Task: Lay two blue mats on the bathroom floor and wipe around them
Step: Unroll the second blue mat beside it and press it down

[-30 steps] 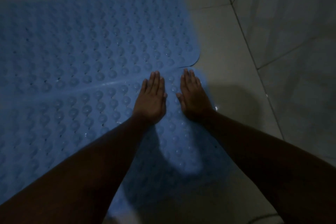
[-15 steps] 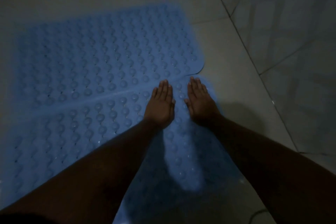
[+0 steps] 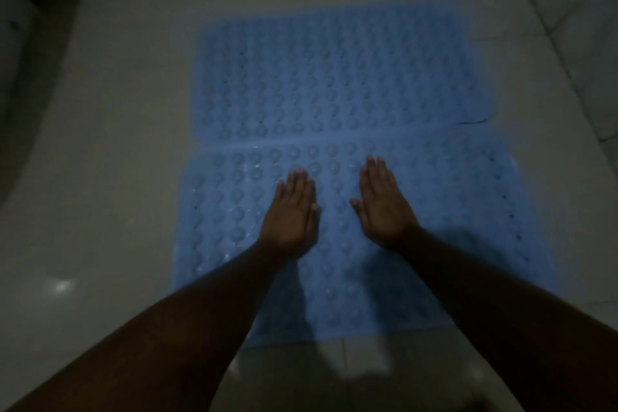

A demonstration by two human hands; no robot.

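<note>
Hands lie flat on the near blue mat, palms down, fingers straight and held together, holding nothing. Left hand sits just left of the mat's middle; right hand lies beside it, with a narrow strip of bumpy blue surface showing between the two thumbs. Both fingertips point toward the seam where this mat meets the far blue mat, and stop short of it. That far mat lies directly beyond the near one, their long edges touching or slightly overlapping; which, the dim light does not show. At the right end of the seam the far mat's rounded corner is visible against the pale tiled floor. Floor surrounds the near mat on its left, right and close sides, and a light glare spot shines on the tiles well left of it.
</note>
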